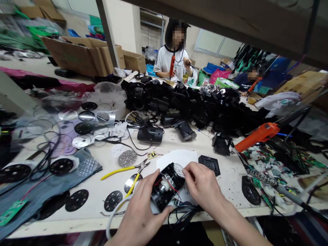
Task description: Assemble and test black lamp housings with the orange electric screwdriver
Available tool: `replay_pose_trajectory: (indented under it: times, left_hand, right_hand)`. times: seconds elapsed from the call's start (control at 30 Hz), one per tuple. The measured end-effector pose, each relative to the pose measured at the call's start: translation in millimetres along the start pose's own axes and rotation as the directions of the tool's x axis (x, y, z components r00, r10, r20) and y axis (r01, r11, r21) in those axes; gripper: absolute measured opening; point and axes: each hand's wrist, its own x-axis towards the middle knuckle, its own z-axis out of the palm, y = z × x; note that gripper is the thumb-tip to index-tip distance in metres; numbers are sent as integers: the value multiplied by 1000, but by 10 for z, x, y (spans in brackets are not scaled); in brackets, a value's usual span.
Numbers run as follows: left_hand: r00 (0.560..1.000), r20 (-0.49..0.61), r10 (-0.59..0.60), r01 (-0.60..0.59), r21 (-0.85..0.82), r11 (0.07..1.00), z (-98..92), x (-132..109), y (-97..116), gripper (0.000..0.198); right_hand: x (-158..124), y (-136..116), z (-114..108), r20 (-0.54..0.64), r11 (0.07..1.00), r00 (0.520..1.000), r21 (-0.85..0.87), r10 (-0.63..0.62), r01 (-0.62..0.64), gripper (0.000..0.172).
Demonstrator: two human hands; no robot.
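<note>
Cluttered bench (228,179) carries a black box (166,187) at the bottom middle of the frame. The grip of the left hand (139,212) wraps its side; the grip of the right hand (202,186) pinches its top edge. Some yellow pliers (125,169) lie just left.

An assembly workshop: behind the orange electric screwdriver (257,136), black lamp housings (194,106) pile across the bench (225,177), cardboard boxes (84,54) beyond, circuit boards (266,164) beside it.

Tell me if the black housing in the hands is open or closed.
Open. The black housing lies uncovered, held by left hand and right hand, red wires showing inside.
</note>
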Motion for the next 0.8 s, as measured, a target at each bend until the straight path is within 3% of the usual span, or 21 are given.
replay_pose_trajectory:
  times: [0.3, 0.47, 0.63, 0.7, 0.8]
  left_hand:
    - [1000, 11, 0, 0, -9, 1000, 7, -15, -16, 83]
    - [1000, 5, -10, 10, -27, 1000, 6, -9, -13, 80]
    - [999, -12, -45, 44, -30, 999, 8, -9, -21, 79]
    - [998, -57, -12, 11, -25, 1000, -3, -12, -25, 78]
    - [990, -117, 84, -88, -32, 996, -37, -5, 2, 76]
  right_hand:
    - [28, -16, 40, 3, 997, 1000, -75, 4, -4, 19]
    - [65, -21, 49, 62, 996, 998, -95, 7, -1, 19]
    - [177, -12, -32, 195, 981, 966, 51, 172, -185, 19]
    - [244, 12, -60, 244, 918, 931, 224, 271, -326, 24]
    - [351, 43, -63, 359, 656, 836, 519, 414, -548, 51]
